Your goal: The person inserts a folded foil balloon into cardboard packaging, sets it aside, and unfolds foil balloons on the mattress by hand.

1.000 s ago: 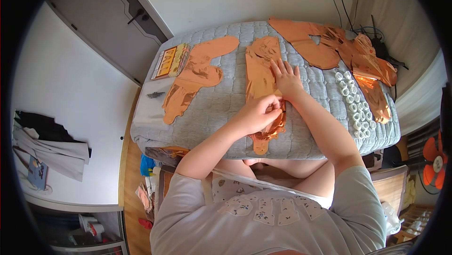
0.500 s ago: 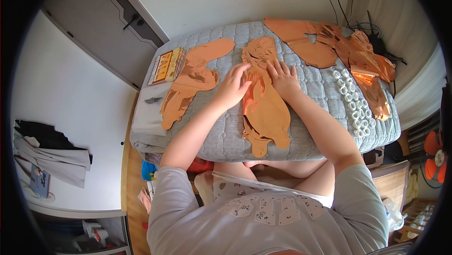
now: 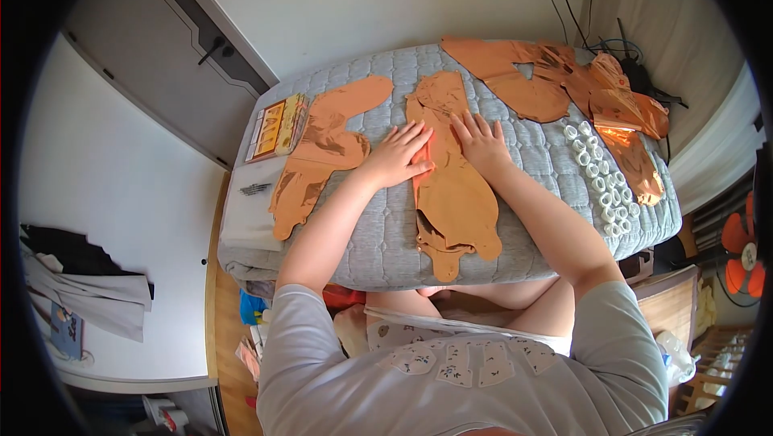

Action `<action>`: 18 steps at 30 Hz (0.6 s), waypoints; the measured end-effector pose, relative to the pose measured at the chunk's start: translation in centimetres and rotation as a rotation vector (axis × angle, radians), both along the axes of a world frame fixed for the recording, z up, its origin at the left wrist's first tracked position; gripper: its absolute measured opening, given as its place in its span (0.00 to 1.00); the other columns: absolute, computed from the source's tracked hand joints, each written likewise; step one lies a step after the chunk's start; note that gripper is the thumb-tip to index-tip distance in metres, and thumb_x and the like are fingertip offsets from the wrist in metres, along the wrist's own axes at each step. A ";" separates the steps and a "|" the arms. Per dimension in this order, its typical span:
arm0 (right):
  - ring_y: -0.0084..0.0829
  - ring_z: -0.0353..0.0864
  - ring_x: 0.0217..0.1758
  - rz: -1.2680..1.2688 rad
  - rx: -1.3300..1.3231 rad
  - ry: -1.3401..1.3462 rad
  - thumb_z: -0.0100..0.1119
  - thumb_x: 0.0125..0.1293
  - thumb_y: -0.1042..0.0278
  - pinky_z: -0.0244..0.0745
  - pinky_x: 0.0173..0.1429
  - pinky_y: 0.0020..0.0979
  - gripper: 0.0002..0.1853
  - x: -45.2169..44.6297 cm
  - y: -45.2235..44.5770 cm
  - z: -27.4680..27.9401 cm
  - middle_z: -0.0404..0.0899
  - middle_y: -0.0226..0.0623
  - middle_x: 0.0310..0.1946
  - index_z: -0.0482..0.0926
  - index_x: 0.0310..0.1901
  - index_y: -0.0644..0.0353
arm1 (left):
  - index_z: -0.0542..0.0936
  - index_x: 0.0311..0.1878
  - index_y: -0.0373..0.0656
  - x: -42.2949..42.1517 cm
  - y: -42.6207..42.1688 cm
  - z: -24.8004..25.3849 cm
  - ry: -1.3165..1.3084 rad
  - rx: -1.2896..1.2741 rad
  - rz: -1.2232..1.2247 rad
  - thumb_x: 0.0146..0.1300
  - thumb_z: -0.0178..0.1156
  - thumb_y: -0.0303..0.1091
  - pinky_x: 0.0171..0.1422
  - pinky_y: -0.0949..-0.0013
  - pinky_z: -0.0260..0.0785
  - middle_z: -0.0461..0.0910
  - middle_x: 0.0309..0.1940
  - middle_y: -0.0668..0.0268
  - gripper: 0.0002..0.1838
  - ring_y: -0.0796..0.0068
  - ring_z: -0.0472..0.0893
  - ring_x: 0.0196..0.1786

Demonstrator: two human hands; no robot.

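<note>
A flat, copper-coloured foil balloon (image 3: 456,198) lies lengthwise in front of me on a grey quilted mattress (image 3: 374,231). My left hand (image 3: 400,154) rests on its left edge, fingers stretched and palm down. On the opposite edge, my right hand (image 3: 484,144) lies flat with its fingers spread. The balloon is mostly smooth between them, with creases near the top and a fold near the lower end. To the left lies a second flat foil balloon (image 3: 326,138). More copper foil (image 3: 531,98) is spread at the back right, crumpled towards the far corner.
Rows of small white rings (image 3: 600,169) sit at the right. At the left are a colourful package (image 3: 278,126), a clear plastic sheet or bag (image 3: 245,219) and thin dark pieces (image 3: 255,189). Cables (image 3: 572,13) hang behind; an orange-bladed fan (image 3: 747,255) stands at right.
My left hand has lowered from a raised, curled pose to lie flat on the balloon's left edge. The raised, wrinkled foil in its middle is now flatter. The view has shifted slightly.
</note>
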State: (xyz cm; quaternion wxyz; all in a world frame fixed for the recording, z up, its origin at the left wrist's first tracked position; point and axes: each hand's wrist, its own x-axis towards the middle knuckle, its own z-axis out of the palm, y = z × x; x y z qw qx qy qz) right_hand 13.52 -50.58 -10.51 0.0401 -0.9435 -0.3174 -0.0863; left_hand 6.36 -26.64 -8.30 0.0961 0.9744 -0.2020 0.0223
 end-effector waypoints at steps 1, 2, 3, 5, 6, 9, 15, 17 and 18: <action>0.44 0.54 0.84 -0.003 -0.003 0.001 0.44 0.78 0.58 0.51 0.82 0.61 0.35 0.0 0.0 -0.1 0.52 0.41 0.83 0.48 0.83 0.46 | 0.55 0.83 0.49 -0.1 0.1 -0.1 -0.031 0.034 -0.010 0.72 0.47 0.72 0.87 0.46 0.40 0.50 0.84 0.53 0.47 0.55 0.47 0.86; 0.44 0.55 0.84 -0.003 0.006 -0.014 0.44 0.78 0.58 0.51 0.82 0.61 0.34 0.0 0.0 -0.3 0.53 0.40 0.82 0.49 0.82 0.46 | 0.55 0.83 0.53 -0.2 0.0 -0.2 -0.062 0.068 -0.021 0.71 0.47 0.73 0.87 0.46 0.41 0.50 0.84 0.54 0.47 0.55 0.47 0.86; 0.43 0.55 0.84 -0.004 0.015 -0.031 0.45 0.78 0.58 0.52 0.81 0.61 0.34 0.1 0.0 -0.6 0.54 0.39 0.82 0.50 0.82 0.46 | 0.55 0.83 0.53 -0.2 -0.1 -0.2 -0.061 0.064 -0.023 0.71 0.47 0.73 0.87 0.46 0.41 0.50 0.84 0.54 0.47 0.55 0.47 0.86; 0.43 0.56 0.84 -0.013 0.022 -0.032 0.46 0.78 0.57 0.52 0.81 0.61 0.34 0.6 0.2 -1.1 0.55 0.38 0.82 0.51 0.81 0.46 | 0.55 0.84 0.54 -0.2 -0.1 0.0 -0.044 0.079 -0.012 0.68 0.46 0.77 0.87 0.46 0.41 0.50 0.84 0.55 0.49 0.55 0.48 0.86; 0.42 0.56 0.84 -0.018 0.033 -0.034 0.47 0.77 0.55 0.52 0.81 0.61 0.34 1.0 0.2 -1.5 0.56 0.38 0.82 0.52 0.81 0.46 | 0.55 0.84 0.54 -0.2 -0.2 0.1 -0.044 0.076 -0.015 0.68 0.46 0.77 0.87 0.46 0.41 0.50 0.84 0.55 0.49 0.55 0.48 0.86; 0.40 0.57 0.83 -0.021 0.054 -0.014 0.47 0.77 0.54 0.51 0.81 0.61 0.32 1.4 0.0 -1.6 0.59 0.37 0.80 0.56 0.79 0.47 | 0.55 0.84 0.56 -0.2 -0.3 0.3 -0.021 0.060 -0.006 0.67 0.46 0.78 0.87 0.46 0.40 0.50 0.84 0.56 0.50 0.55 0.47 0.86; 0.43 0.55 0.84 -0.030 0.313 0.323 0.49 0.75 0.41 0.44 0.83 0.59 0.31 0.3 -0.6 2.7 0.62 0.42 0.79 0.72 0.70 0.52 | 0.57 0.83 0.56 -0.1 -0.3 0.2 -0.008 0.035 0.003 0.66 0.48 0.78 0.87 0.46 0.41 0.51 0.84 0.56 0.50 0.54 0.48 0.86; 0.43 0.57 0.82 -0.011 0.395 0.339 0.49 0.75 0.41 0.46 0.82 0.58 0.29 0.9 -0.8 2.1 0.65 0.42 0.77 0.77 0.66 0.52 | 0.59 0.82 0.56 -0.2 -0.2 0.2 -0.029 0.030 -0.015 0.65 0.50 0.78 0.87 0.46 0.41 0.52 0.84 0.56 0.50 0.54 0.49 0.86; 0.43 0.60 0.81 0.012 0.483 0.346 0.49 0.75 0.41 0.48 0.81 0.57 0.27 1.5 -1.1 1.6 0.68 0.42 0.75 0.81 0.62 0.51 | 0.59 0.82 0.56 -0.2 -0.2 0.2 -0.019 0.025 -0.014 0.65 0.50 0.78 0.87 0.46 0.41 0.52 0.84 0.56 0.50 0.54 0.49 0.86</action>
